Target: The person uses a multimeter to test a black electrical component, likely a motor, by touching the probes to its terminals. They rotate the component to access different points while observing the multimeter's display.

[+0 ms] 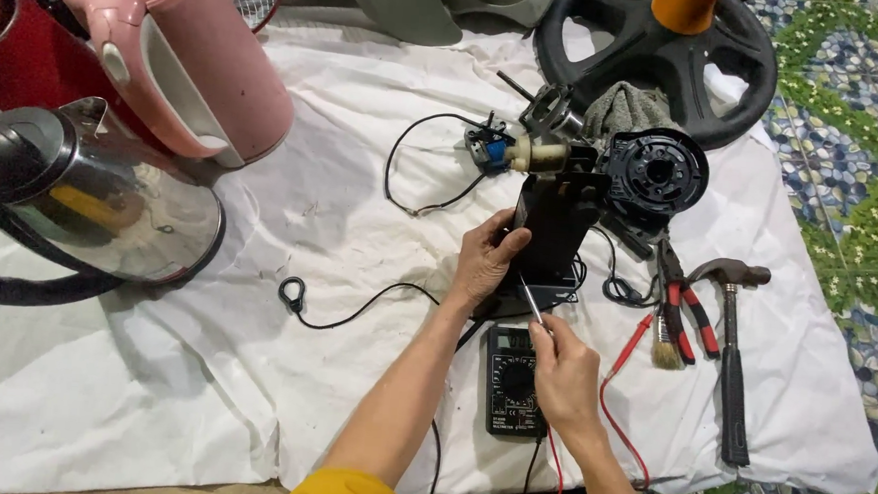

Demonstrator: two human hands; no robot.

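White cloth (258, 268): left hand (483, 264) grips housing (552, 228) (black).

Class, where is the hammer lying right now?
The hammer lies on the white cloth at the right, just beside the red-handled pliers.

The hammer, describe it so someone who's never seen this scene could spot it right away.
Start at the white cloth covering the floor and go to its right edge, beside the pebble-patterned floor. The hammer lies there, head away from the person, handle running toward them. Unlike the red-handled pliers and small brush to its left, it is the longest tool, with a dark handle and claw head.
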